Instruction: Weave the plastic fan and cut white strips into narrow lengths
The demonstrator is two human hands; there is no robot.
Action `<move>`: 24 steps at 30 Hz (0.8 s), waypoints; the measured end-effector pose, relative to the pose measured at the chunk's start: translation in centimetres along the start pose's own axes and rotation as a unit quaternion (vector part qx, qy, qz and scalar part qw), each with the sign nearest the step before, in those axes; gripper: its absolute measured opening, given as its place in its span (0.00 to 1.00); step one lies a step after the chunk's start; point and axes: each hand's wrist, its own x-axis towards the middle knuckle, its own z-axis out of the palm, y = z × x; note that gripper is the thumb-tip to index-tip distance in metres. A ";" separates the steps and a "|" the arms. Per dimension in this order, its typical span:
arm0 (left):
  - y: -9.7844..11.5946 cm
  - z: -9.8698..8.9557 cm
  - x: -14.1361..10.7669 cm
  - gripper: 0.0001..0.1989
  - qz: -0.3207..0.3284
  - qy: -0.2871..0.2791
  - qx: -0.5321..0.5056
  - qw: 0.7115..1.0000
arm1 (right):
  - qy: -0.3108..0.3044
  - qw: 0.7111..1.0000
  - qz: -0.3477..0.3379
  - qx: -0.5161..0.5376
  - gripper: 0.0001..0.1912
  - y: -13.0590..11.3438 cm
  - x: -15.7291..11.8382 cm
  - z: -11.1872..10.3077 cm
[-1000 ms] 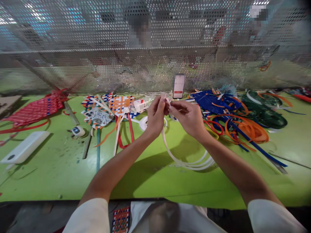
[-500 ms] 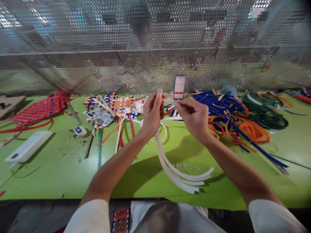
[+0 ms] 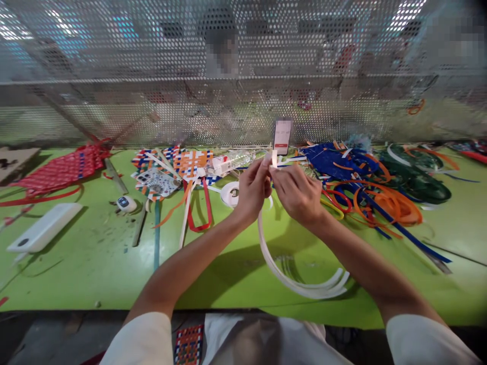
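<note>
My left hand (image 3: 254, 190) is closed round a bundle of white plastic strips (image 3: 276, 266). Their lower lengths curve down and to the right over the green table, and their upper ends poke out above my fingers. Close against it, my right hand (image 3: 299, 191) pinches at the strips' upper ends, with its fingertips beside my left thumb. My fingers hide how the ends lie together. Just behind my hands stands an upright phone (image 3: 282, 136) with a lit screen. A roll of white tape or strip (image 3: 229, 194) lies left of my left hand.
Coiled orange strips (image 3: 399, 205), a blue woven piece (image 3: 331, 159) and a green bundle (image 3: 426, 177) lie on the right. On the left are a red woven piece (image 3: 64, 170), a white power bank (image 3: 45, 228) and a patterned phone (image 3: 158, 182). Perforated metal mesh (image 3: 152, 116) rises behind the table (image 3: 114, 284).
My left hand has moved right with the strips, and my right hand has come in to meet it at their upper ends. The hanging lengths have swung right and bunched closer together.
</note>
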 end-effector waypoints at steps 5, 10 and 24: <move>0.2 -0.1 0.4 0.24 -0.049 0.004 -0.027 0.998 | 0.004 0.993 0.026 0.114 0.11 0.3 1.6 -0.1; 0.2 -0.3 0.2 0.21 -0.048 -0.030 -0.021 0.998 | 0.044 0.961 0.145 0.233 0.07 0.3 1.8 0.2; 1.3 0.2 -0.1 0.25 -0.045 -0.039 0.035 0.998 | 0.104 0.937 0.208 0.259 0.07 0.1 2.3 -0.3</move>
